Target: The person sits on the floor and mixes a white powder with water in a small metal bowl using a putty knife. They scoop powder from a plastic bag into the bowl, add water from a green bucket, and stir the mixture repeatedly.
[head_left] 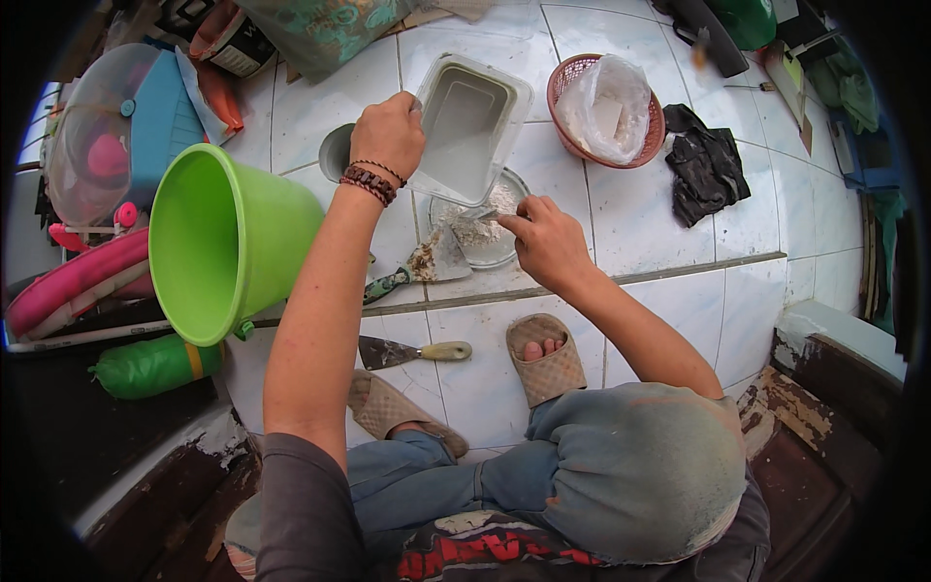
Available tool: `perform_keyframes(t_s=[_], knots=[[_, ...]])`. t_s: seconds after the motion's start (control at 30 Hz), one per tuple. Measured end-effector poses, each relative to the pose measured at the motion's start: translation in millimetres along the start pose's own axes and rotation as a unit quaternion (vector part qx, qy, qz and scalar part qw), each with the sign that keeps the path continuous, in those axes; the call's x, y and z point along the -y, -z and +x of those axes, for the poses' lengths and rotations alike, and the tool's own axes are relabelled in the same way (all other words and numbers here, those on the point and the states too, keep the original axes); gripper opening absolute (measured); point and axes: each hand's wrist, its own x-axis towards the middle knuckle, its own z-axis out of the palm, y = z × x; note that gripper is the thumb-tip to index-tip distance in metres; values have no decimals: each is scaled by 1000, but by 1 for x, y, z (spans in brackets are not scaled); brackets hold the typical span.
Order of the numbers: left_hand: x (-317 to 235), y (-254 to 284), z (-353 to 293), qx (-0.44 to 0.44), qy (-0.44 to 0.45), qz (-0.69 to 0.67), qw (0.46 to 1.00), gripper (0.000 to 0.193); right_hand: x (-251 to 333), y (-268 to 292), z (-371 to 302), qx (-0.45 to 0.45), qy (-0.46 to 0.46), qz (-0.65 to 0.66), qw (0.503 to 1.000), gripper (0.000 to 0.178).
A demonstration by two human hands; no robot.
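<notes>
My left hand [390, 136] is closed on the rim of a clear rectangular plastic container [465, 112]. The container is tilted and holds greyish liquid. Its lower corner hangs over a round shallow dish [497, 260] of white powder [475, 231]. In my right hand [551, 238], thumb and fingers pinch a small metal-bladed tool [482, 212], whose tip is at the powder; its exact kind is unclear. Beside the dish lies a dirty putty knife [441, 260] with a patterned handle. Nearer my feet rests a second putty knife [412, 352] with a pale handle.
A lime-green bucket [228, 242] lies on its side at left, near a grey cup [336, 152]. At far right stand a red basket [565, 131] with a plastic bag of white powder [613, 107] and a crumpled black bag [706, 167]. A tile ledge [679, 272] crosses the floor.
</notes>
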Motion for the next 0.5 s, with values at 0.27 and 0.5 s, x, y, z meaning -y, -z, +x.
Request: perform_keyframes(t_s=[0.27, 0.5], knots=[[0, 1, -3, -30, -23, 3, 999, 18, -2, 14, -18, 7, -29, 5, 1000, 33], [-4, 4, -10, -39, -30, 39, 998, 18, -6, 24, -40, 24, -200, 180, 963, 30]])
